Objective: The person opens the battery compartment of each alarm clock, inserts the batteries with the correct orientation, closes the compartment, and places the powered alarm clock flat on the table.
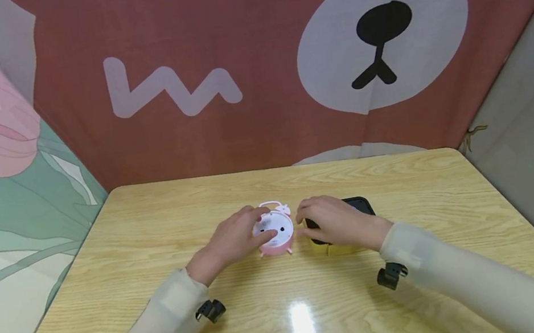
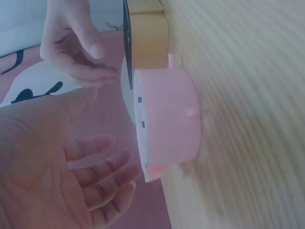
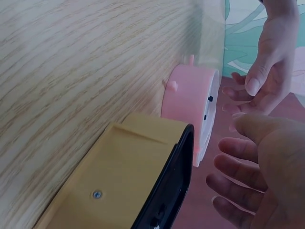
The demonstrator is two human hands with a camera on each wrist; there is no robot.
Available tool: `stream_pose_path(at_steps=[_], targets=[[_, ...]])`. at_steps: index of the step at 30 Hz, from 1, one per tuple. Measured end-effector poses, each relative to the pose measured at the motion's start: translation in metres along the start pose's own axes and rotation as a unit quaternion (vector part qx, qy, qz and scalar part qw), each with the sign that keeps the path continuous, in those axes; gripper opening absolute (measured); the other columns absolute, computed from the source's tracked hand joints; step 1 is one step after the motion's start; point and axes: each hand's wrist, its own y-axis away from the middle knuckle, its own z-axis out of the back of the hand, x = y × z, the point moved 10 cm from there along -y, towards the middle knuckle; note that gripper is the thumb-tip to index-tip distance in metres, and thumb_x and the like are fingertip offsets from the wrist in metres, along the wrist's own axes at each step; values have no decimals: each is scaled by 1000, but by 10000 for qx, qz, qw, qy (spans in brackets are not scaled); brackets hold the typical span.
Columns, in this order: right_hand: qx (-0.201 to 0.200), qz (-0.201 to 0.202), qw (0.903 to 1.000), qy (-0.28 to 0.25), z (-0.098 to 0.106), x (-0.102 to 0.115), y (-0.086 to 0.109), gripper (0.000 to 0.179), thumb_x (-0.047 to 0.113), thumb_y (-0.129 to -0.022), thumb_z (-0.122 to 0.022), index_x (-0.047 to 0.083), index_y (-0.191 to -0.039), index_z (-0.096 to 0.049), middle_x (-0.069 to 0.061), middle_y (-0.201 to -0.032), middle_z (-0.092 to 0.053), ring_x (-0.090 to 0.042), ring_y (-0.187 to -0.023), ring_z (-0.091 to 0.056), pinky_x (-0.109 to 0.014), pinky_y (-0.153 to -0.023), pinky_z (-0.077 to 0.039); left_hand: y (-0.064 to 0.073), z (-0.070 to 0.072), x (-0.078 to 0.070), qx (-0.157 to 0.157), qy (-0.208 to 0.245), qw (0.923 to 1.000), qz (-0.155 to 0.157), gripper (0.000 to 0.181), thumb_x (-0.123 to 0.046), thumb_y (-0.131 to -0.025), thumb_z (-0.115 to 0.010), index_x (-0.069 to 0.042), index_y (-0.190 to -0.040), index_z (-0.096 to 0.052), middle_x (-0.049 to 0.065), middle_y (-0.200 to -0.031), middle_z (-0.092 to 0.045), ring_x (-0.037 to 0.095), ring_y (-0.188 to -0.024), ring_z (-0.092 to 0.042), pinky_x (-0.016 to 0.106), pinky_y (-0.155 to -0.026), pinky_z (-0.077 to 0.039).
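A pink twin-bell style alarm clock (image 1: 285,236) lies flat on the wooden table, its white back with small black knobs facing up. Over its left side hovers my left hand (image 1: 237,236), fingers loosely bent; the left wrist view shows a gap between that hand and the clock (image 2: 171,117). Just right of the clock is a yellow box-like object (image 1: 333,249) with a black top. My right hand (image 1: 336,222) is above this object, partly covering it, with relaxed fingers pointing toward the clock. In the right wrist view, a screw shows in the yellow side (image 3: 114,167).
The light wooden table (image 1: 189,201) ends at a reddish-brown cloth (image 1: 266,126) with a cartoon bear face behind it. Patterned cloths hang on the left and right sides. Small black devices (image 1: 392,275) are worn at both sleeves.
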Motion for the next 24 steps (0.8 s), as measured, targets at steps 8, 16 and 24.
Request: stream_pose_path(at_steps=[8,16,24], targets=[[18,-93,9998,188,1,-10,5,34,34,-96,-70,10,-121,-72,-4,-117,-71,-20,-107,-67,-41,-95,-55,-4,-6,-8,108,73,9999,-25,52,-40,-95,-69,-14,-139,-61,10,-118,-68,22,-100,-66,40,-78,-54],[-85,37,9999,144,1,-17,12,35,31,-95,-72,10,-122,-71,-6,-119,-69,-23,-109,-65,-43,-97,-53,-5,-12,-13,182,158,9997,-106,49,-40,-96,-68,-12,-136,-63,10,-123,-67,22,-105,-66,36,-77,-52],[215,-301,9993,89,-4,-29,17,51,40,-93,-73,12,-135,-64,-12,-136,-61,-30,-122,-59,-53,-104,-47,-6,-14,-20,122,37,9996,-270,49,-40,-95,-70,-13,-136,-63,11,-120,-68,22,-101,-66,38,-76,-52]])
